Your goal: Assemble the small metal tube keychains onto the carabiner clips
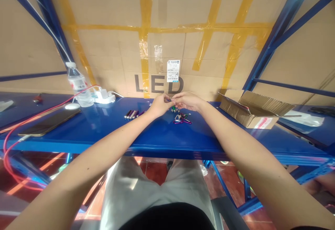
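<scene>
Over the middle of the blue table, my left hand and my right hand meet with fingertips together. Both are closed around something small and partly metallic, too small to name. Just below my right hand lies a little heap of coloured carabiners, pink, green and silver. Small green pieces sit behind it, partly covered by my fingers. Left of my left hand, several small metallic cylinders lie side by side, dark, purple and pinkish with silvery ends.
An open cardboard box stands on the right. At the left are a water bottle, a white power strip, a phone with a red cable, and a white mouse-like object. A cardboard sheet closes the back.
</scene>
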Tool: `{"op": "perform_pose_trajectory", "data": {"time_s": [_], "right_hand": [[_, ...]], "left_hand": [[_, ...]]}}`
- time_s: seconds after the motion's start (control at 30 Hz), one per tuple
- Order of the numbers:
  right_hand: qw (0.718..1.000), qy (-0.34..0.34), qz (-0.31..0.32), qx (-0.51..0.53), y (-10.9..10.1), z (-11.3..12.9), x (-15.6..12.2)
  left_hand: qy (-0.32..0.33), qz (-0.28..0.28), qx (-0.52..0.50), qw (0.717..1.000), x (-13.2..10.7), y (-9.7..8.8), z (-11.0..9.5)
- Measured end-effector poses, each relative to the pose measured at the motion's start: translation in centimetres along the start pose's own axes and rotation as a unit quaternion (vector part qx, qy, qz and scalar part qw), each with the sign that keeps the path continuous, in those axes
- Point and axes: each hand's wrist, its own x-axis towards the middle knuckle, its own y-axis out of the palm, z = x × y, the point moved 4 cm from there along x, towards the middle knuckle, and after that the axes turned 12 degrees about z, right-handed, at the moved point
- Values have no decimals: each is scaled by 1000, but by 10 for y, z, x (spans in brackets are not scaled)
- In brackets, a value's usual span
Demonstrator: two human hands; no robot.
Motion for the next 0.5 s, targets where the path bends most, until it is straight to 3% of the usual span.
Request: {"op": "perform_pose_trajectory", "data": {"time_s": [0.1,0.2,0.27,0.33,0.4,0.5], "right_hand": [[1000,6,4,19,4,2,-2],[999,30,-21,-6,-2,7,-8],[994,58,-50,-80,-10,11,-13],[969,95,-75,-215,-22,15,-19],[926,180,-33,-330,-30,9,-21],[887,282,71,-360,-37,-9,-22]], "left_hand": [[0,20,-28,999,2,-3,3],[13,-7,8,1000,4,-10,4],[1,-18,20,1000,4,-14,6],[-23,-4,7,1000,3,-16,8],[-51,25,-36,998,2,-16,9],[-87,59,-77,991,-1,-15,9]]}}
